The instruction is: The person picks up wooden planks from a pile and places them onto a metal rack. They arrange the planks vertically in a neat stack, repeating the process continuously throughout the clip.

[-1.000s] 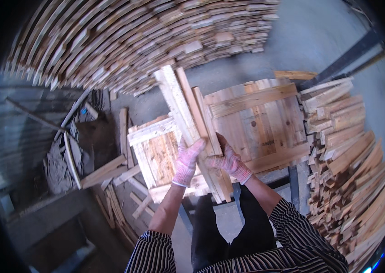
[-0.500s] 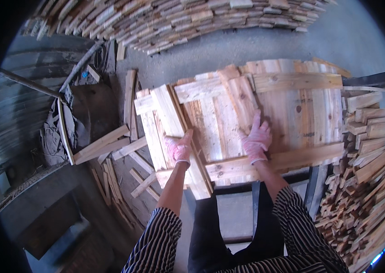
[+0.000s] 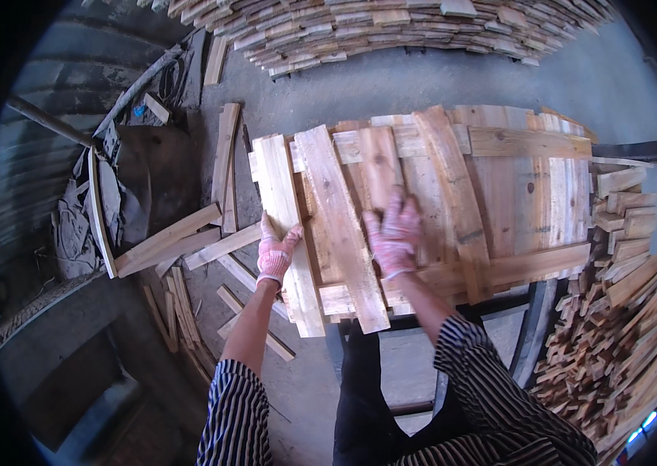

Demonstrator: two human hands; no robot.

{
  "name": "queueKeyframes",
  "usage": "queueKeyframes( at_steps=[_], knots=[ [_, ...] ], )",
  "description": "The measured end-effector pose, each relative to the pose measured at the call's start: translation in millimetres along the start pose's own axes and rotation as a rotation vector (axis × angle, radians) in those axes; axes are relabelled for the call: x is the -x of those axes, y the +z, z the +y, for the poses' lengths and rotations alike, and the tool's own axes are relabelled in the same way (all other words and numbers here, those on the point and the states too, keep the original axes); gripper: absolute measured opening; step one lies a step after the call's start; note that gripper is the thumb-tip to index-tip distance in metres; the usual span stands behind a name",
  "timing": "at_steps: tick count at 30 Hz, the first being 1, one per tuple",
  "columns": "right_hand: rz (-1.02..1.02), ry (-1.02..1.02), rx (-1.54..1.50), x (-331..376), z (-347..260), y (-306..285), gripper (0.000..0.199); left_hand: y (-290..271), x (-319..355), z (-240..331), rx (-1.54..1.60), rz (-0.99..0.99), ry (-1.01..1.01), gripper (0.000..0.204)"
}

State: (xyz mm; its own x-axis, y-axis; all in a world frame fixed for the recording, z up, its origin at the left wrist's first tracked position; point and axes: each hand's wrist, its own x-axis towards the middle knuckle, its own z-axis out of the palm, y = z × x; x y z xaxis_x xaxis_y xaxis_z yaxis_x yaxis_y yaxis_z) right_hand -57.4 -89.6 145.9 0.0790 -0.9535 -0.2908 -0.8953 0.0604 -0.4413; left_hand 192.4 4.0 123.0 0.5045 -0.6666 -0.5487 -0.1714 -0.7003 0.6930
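Observation:
Both my hands wear pinkish-white knit gloves. My left hand (image 3: 277, 250) is closed across the pale leftmost board (image 3: 283, 194), its thumb at the right edge and its fingers toward the left. My right hand (image 3: 395, 239), slightly blurred, has thumb and fingers about the lower end of a short board (image 3: 380, 163). Between the hands lies a knotty board (image 3: 336, 210), tilted. Another board (image 3: 457, 202) with a rough brown edge slants to the right of my right hand. All these rest on a panel of side-by-side planks (image 3: 519, 194) with rails (image 3: 542, 260) along its near and far sides.
A dark metal frame (image 3: 534, 326) stands under the panel. Piled scrap wood (image 3: 608, 326) is at the right, and stacked planks (image 3: 391, 31) are at the back. Loose boards (image 3: 169, 237) and strips (image 3: 181, 318) lie on the floor at left, near a corrugated wall (image 3: 41, 171).
The boards on the panel are spread farther apart. My left hand has moved left onto the outermost board. My right hand has moved left, with the short board now upright before it.

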Motion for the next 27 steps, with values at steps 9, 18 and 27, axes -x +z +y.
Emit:
queueKeyframes(
  at_steps=[9, 18, 27],
  knots=[
    [-0.06, -0.216, 0.12, 0.9, 6.6, 20.7, 0.093, -24.2, -31.2, 7.0, -0.146, -0.12, -0.037, 0.107],
    [0.05, 0.264, 0.369, -33.0, 96.4, -63.3, 0.089, -3.6, -19.7, 38.8, -0.403, -0.054, -0.136, 0.11],
    [0.157, -0.108, 0.134, 1.9, 5.2, 27.8, 0.06, 7.1, -26.7, -35.5, 0.144, -0.144, -0.272, 0.08]
  ],
)
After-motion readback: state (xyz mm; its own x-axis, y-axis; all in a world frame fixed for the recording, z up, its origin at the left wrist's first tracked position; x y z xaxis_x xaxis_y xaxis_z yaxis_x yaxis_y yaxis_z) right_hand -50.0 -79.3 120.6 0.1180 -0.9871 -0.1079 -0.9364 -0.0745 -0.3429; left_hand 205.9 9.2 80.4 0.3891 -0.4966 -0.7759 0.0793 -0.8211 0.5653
